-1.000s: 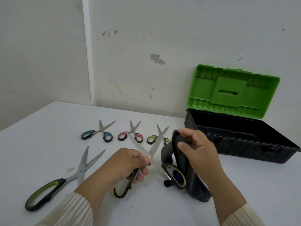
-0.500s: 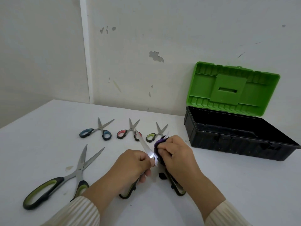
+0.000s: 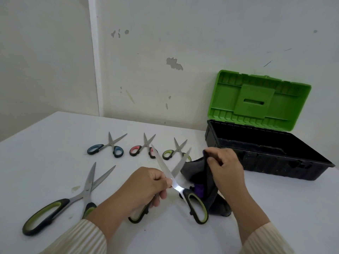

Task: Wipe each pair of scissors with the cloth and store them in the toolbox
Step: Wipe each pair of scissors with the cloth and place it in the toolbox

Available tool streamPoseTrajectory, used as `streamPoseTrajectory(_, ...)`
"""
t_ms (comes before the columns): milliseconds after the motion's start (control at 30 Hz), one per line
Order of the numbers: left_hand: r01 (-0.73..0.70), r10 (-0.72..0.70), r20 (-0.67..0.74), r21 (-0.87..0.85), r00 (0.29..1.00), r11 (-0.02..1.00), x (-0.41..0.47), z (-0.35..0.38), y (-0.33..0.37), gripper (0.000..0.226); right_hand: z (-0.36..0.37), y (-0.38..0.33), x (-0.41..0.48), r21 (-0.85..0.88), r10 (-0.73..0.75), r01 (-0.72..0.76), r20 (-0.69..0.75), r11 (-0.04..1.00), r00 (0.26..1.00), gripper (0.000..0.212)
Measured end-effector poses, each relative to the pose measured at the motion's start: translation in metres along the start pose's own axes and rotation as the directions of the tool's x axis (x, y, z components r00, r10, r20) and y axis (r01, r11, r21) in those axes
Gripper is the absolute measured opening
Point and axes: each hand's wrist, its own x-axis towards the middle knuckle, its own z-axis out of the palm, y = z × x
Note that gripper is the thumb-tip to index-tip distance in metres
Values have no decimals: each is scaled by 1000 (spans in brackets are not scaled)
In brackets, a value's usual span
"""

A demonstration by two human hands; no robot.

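- Scissors (image 3: 183, 189), large and green-handled, are gripped near the pivot by the left hand (image 3: 145, 187), blades spread, above the table's (image 3: 55, 143) front edge.
- Dark cloth (image 3: 211, 197) is pinched in the right hand (image 3: 226, 167), just beside them.
- Each blade should be wiped from pivot to tip, the cutting edge being avoided.

Cannot fully see held scissors' (image 3: 178, 188) left handle behind left hand (image 3: 145, 187), nor small green scissors' (image 3: 174, 151) right loop behind cloth (image 3: 211, 195).
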Motion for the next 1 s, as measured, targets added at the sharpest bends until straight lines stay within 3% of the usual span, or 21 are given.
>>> streamPoseTrajectory(67, -5, 3, -36, -52, 999, 999, 2, -5, -2, 28, -2, -12, -5, 58, -60, 46, 271, 997, 961, 18)
streamPoseTrajectory(167, -15, 9, -49, -119, 999, 993, 3, -9, -3, 24, 9, -28, -17, 31, -118, 122, 569, 992, 814, 14)
streamPoseTrajectory(267, 12, -17, -25, -167, 1000, 986, 3, -11, -3, 20, 15, -26, -18, 50, -114, 105, 590, 993, 800, 19)
streamPoseTrajectory(333, 98, -98, 16, -318, 995, 943, 5, -16, -1, 22, 13, -22, -17, 92, -89, 45, 557, 995, 826, 19)
streamPoseTrajectory(400, 183, -175, 69, -560, 982, 808, 6, -26, -1, 30, 10, -19, -15, 116, -60, 1, 508, 993, 859, 19)
streamPoseTrajectory(467, 181, -192, 80, -780, 978, 599, 10, -34, -5, 44, 9, -18, -14, 165, -42, -39, 462, 985, 886, 19)
streamPoseTrajectory(533, 111, -146, 58, -913, 988, 393, 15, -29, -9, 58, 10, -19, -14, 193, -21, -69, 428, 979, 903, 20)
streamPoseTrajectory(600, 64, -106, 37, -963, 994, 262, 16, -11, -7, 65, 15, -21, -15, 183, -8, -66, 380, 981, 925, 23)
streamPoseTrajectory(633, 61, -91, 39, -966, 995, 251, 14, 2, -5, 66, 18, -22, -16, 174, -8, -57, 351, 983, 936, 24)
streamPoseTrajectory(667, 61, -76, 39, -951, 996, 305, 10, 14, -2, 61, 21, -23, -17, 163, -14, -43, 331, 986, 944, 25)
streamPoseTrajectory(733, 25, -40, 5, -867, 999, 497, 6, 32, 0, 33, 27, -27, -21, 125, -53, 12, 333, 992, 941, 25)
streamPoseTrajectory(800, -22, -70, -79, -802, 994, 596, 6, 35, -4, 16, 32, -31, -25, 110, -112, 77, 357, 991, 927, 22)
streamPoseTrajectory(1000, -18, -180, -170, -776, 969, 631, 11, 18, -6, 23, 29, -34, -27, 82, -186, 167, 478, 982, 858, 14)
